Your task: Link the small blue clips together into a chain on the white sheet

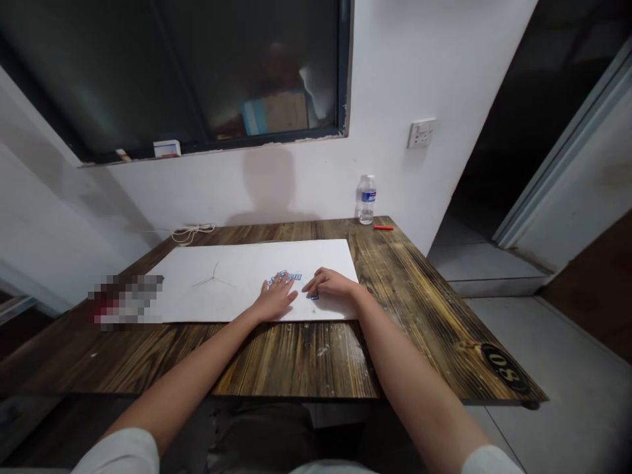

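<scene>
Left hand (pixel 275 297) open, fingers spread, tips on a cluster of small blue-and-white pieces (pixel 285 277); right hand (pixel 332 284) half-curled, empty, beside one lone piece (pixel 314 297). Both rest on white board (pixel 232 280), atop burnt-wood table (pixel 306 355); one water bottle (pixel 366 201) at far edge.

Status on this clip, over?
Left hand spread, fingertips at blue pieces. Right hand curled by another piece. Both on white board. Bottle well behind.
</scene>
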